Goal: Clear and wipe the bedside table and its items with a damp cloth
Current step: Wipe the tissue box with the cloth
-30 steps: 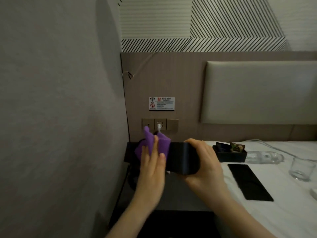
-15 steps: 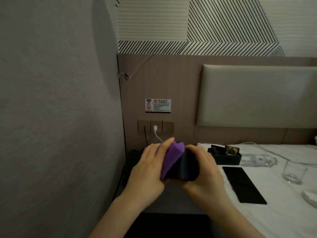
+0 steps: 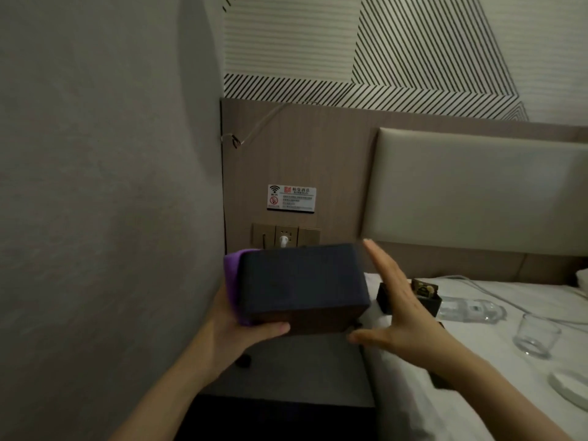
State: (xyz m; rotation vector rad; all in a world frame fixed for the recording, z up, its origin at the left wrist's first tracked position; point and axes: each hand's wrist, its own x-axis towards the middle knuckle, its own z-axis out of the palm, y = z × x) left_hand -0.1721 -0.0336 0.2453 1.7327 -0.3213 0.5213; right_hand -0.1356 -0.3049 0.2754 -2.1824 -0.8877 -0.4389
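Observation:
A dark rectangular box (image 3: 302, 284) is held up above the dark bedside table (image 3: 286, 377), its broad face turned toward me. My left hand (image 3: 245, 329) grips the box's left end with the purple cloth (image 3: 234, 281) pressed between palm and box. At the box's right end my right hand (image 3: 394, 310) is spread flat, fingers apart, thumb under the lower right corner. It is blurred and I cannot tell whether it touches the box.
The wall stands close on the left. Sockets with a white plug (image 3: 283, 240) sit behind the box. On the white bed lie a black tray of sachets (image 3: 429, 297), a plastic bottle (image 3: 471, 310), a glass (image 3: 534, 335), a white dish (image 3: 572, 386) and a white cable.
The box has been lifted and turned, showing its broad face. The cloth moved from the box's front to its left end. My right hand let go and spread its fingers.

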